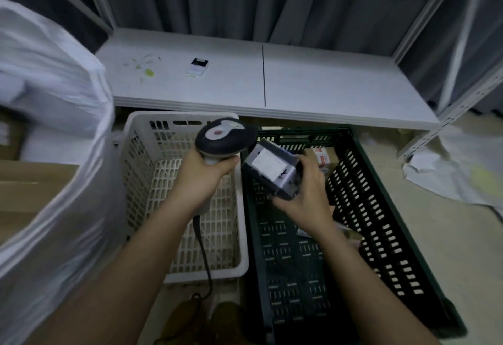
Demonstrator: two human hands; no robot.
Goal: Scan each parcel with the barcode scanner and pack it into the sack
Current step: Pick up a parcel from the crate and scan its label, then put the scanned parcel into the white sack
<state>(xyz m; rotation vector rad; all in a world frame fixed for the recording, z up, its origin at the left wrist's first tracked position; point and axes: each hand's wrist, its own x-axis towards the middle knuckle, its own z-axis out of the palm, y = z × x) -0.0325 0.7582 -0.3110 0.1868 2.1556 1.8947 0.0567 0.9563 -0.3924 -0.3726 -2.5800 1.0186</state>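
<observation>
Our white sack [51, 132] bulges at the left, beside a white basket [136, 181] and a dark green crate [381, 222]. Over the crate, our right hand [304, 197] grips a grey parcel [272, 167], label up. Our left hand [201, 176] curls round the barcode scanner [226, 137], its head just beside the parcel.

Two bare forearms, no sleeves in view.
Left hand [202, 174] and right hand [304, 200] without gloves, rings, watch or wristband; short, unpainted nails. Below, between the arms, blurred toes of a pair of brown shoes [206, 320], edges too dark for detail.
</observation>
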